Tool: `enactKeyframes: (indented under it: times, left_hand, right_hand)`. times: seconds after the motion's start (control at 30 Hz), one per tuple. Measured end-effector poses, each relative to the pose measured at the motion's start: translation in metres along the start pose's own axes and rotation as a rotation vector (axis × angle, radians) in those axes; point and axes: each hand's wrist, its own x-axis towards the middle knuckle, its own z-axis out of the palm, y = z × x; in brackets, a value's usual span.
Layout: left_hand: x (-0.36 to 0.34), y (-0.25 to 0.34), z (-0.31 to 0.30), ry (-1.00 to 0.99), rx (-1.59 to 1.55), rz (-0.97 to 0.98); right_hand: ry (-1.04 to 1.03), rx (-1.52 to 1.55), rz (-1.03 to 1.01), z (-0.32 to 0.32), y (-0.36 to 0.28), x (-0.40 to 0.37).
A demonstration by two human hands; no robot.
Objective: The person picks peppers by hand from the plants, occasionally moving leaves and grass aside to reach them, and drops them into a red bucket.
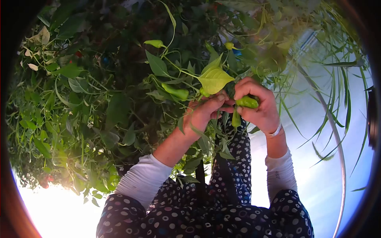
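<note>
My right hand (260, 104) is closed around a green pepper (247, 102), which shows between its thumb and fingers. A second, slimmer pepper (236, 119) hangs just below those fingertips. My left hand (206, 111) touches the plant close beside the right one, its fingers pressed together among the stems; what they pinch is hidden. Near the left thumb hangs another green pepper (175, 91), under a broad yellow-green leaf (215, 80). Higher up, a small pale pepper (154, 43) grows on a thin stem.
Dense pepper foliage (71, 103) fills the left and top. Long grass blades (345, 91) hang at the right over a pale sheet. A thin hose (331, 119) curves down the right side. My knees in dotted cloth (234, 178) are below the hands.
</note>
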Motion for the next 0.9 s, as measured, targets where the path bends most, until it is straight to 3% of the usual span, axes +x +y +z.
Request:
enactKeyframes:
  times: [0.07, 0.13, 0.2, 0.23, 0.27, 0.33, 0.37, 0.4, 0.43, 0.47, 0.53, 0.57, 0.67, 0.7, 0.8, 0.9]
  left_hand:
    - [-0.001, 0.001, 0.001, 0.028, 0.026, 0.008]
    - [0.0, -0.003, 0.003, 0.055, 0.051, 0.011]
    - [0.003, -0.013, 0.0, 0.072, 0.283, 0.239]
    - [0.001, -0.015, -0.001, 0.064, 0.232, 0.25]
    - [0.002, -0.016, -0.003, 0.065, 0.235, 0.254]
    - [0.006, -0.018, -0.003, 0.095, 0.819, 0.49]
    - [0.001, -0.017, 0.003, 0.076, 0.5, 0.16]
    - [0.002, -0.022, 0.001, 0.081, 0.508, 0.171]
    - [0.002, -0.026, -0.002, 0.089, 0.652, 0.428]
    - [0.001, -0.029, -0.008, 0.023, 0.933, 0.402]
    - [-0.003, -0.023, -0.013, -0.132, 1.495, 0.432]
    - [0.001, -0.036, -0.01, -0.035, 0.886, 0.449]
    - [-0.008, -0.052, -0.01, 0.178, 0.431, 0.454]
    - [-0.008, -0.046, -0.013, 0.054, 0.577, 0.517]
    - [-0.002, -0.03, -0.024, -0.245, 0.566, 0.371]
    - [0.002, -0.017, -0.022, -0.183, 0.379, 0.077]
  right_hand:
    - [-0.198, 0.303, 0.05, -0.003, -0.003, -0.01]
    - [-0.242, 0.433, 0.039, 0.0, -0.013, -0.015]
    - [-0.261, 0.643, -0.027, 0.007, -0.023, -0.014]
    - [-0.13, 0.559, -0.073, 0.014, -0.032, -0.01]
    - [-0.131, 0.559, -0.077, 0.019, -0.046, -0.002]
    - [0.014, 0.083, 0.058, 0.023, -0.069, 0.013]
    - [-0.072, -0.175, 0.005, 0.021, -0.065, 0.024]
    - [-0.073, -0.173, -0.009, 0.021, -0.063, 0.034]
    - [-0.193, -0.329, -0.082, 0.022, -0.061, 0.043]
    - [-0.31, -0.484, -0.154, 0.024, -0.059, 0.046]
    - [-0.34, -0.623, -0.206, 0.035, -0.055, 0.045]
    - [-0.357, -0.666, -0.19, 0.042, -0.055, 0.042]
    - [-0.396, -0.689, -0.226, 0.044, -0.05, 0.033]
    - [-0.415, -0.576, -0.21, 0.04, -0.055, 0.032]
    - [-0.475, -0.396, -0.11, 0.024, -0.06, 0.025]
    - [-0.527, -0.246, -0.131, 0.015, -0.053, 0.019]
